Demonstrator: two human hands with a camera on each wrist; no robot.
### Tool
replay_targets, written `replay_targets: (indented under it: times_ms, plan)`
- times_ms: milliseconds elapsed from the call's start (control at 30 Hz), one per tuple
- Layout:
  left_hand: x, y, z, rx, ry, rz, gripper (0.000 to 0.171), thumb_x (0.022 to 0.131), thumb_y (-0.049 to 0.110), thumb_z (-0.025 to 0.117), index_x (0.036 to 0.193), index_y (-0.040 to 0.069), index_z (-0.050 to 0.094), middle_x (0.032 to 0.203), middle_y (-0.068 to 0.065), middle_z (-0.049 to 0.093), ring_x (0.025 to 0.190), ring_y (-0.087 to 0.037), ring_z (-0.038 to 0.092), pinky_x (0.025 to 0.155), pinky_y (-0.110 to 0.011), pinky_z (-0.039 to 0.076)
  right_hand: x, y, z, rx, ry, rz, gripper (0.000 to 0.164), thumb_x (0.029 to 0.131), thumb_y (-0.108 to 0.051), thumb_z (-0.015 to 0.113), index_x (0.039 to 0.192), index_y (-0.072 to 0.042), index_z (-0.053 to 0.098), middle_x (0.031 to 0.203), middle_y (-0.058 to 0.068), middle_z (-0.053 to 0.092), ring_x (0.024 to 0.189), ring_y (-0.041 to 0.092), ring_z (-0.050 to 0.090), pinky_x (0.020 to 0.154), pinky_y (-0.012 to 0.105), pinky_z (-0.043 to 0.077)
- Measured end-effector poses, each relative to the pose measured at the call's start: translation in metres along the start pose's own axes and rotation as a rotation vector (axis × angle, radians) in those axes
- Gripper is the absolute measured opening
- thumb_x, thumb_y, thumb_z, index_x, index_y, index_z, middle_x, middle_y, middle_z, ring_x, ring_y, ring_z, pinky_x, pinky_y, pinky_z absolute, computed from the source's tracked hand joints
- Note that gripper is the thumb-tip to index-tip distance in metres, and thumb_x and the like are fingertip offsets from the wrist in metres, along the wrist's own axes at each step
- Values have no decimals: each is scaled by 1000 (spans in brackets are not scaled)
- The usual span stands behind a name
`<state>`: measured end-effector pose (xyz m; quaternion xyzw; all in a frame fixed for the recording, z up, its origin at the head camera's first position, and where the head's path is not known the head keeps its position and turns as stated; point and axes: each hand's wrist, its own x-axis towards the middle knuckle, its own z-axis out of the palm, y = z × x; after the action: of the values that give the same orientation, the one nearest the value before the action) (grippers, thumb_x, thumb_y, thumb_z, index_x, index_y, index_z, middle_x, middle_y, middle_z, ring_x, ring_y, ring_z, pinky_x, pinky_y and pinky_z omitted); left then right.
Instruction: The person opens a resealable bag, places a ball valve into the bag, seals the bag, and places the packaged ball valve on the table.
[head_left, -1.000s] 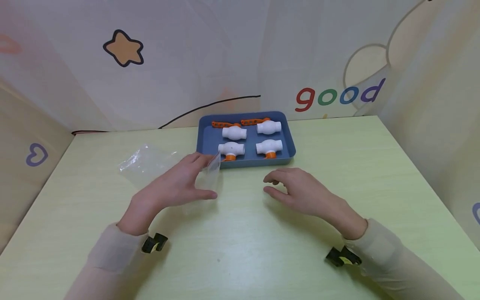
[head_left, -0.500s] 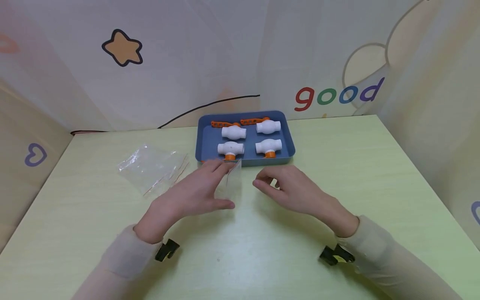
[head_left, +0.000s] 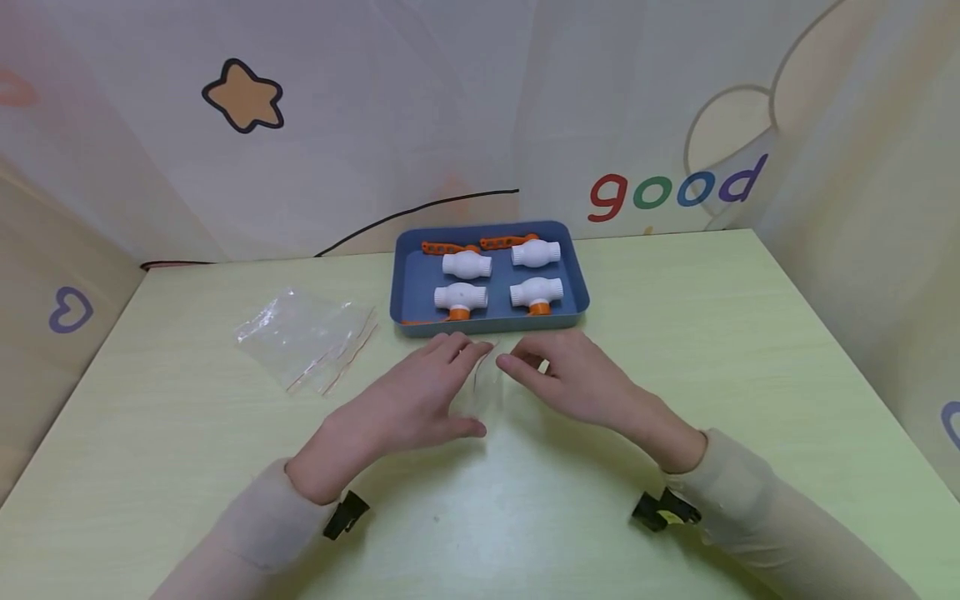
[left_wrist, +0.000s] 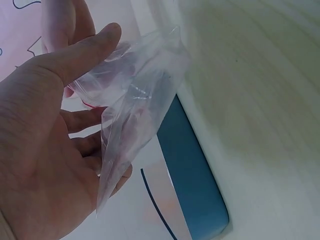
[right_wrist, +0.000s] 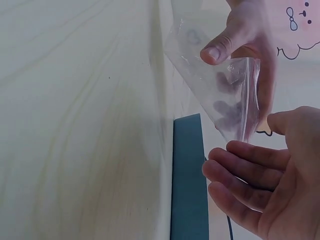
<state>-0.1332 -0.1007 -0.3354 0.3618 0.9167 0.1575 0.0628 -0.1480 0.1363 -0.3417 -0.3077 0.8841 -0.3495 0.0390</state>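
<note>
Plastic zip bag: left hand holds it, thumb opposite fingers, above the table, near side of the blue tray. Right hand just beside the zip edge, fingers loosely curved, gripping nothing; contact I can't tell. Watching remotely, I judge the limp bag could slip if the left hold slackens, or crumple if the right fingers push it.
</note>
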Motion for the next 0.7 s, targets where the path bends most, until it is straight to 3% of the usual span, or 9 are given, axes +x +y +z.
replay_targets:
  times_ms: [167, 367, 500, 700]
  plan:
    - [1, 2, 0, 17, 16, 12, 88, 82, 41, 88, 149, 2, 47, 132, -7, 53, 120, -22, 49, 103, -35, 46, 0, 1, 1, 21, -26, 5, 25, 103, -28, 65, 89, -11, 76, 70, -6, 64, 61, 18, 55, 58, 31, 47]
    - [1, 3, 0, 32, 14, 3, 91, 80, 44, 89, 150, 3, 47, 132, -7, 53, 120, -22, 49, 103, -35, 46, -1, 6, 0, 105, -75, 25, 18, 103, -17, 64, 101, -6, 78, 88, 1, 74, 74, 13, 62, 68, 32, 55]
    - [1, 4, 0, 34, 15, -14, 97, 77, 47, 91, 151, 3, 46, 131, -7, 52, 118, -22, 49, 101, -35, 46, -1, 7, -1, 156, -91, 52, 16, 102, -13, 65, 103, -5, 78, 90, 2, 75, 80, 13, 65, 73, 35, 56]
    - [0, 3, 0, 28, -3, -68, 106, 73, 52, 91, 156, 8, 41, 130, -6, 50, 115, -21, 46, 96, -34, 47, -3, 8, -2, 179, -56, 94, 16, 102, -13, 64, 94, -11, 78, 85, 1, 72, 76, 16, 63, 65, 33, 52]
